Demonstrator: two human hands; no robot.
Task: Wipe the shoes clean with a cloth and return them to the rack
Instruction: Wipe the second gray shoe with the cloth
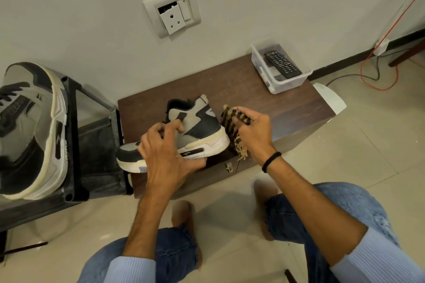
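Left grip [165, 154] holds the shoe [197, 119] braced on the desk [230, 85], heel exposed; right grip [253, 131] clutches the cloth [227, 122] against it (presumably mid-wipe).

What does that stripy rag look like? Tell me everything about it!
The cloth is striped dark brown and tan, looks woven, and has a pale frayed fringe dangling at its lower end. It is bunched up, not spread flat. The right hand grips it and holds it against the heel of the shoe, above the brown wooden table.
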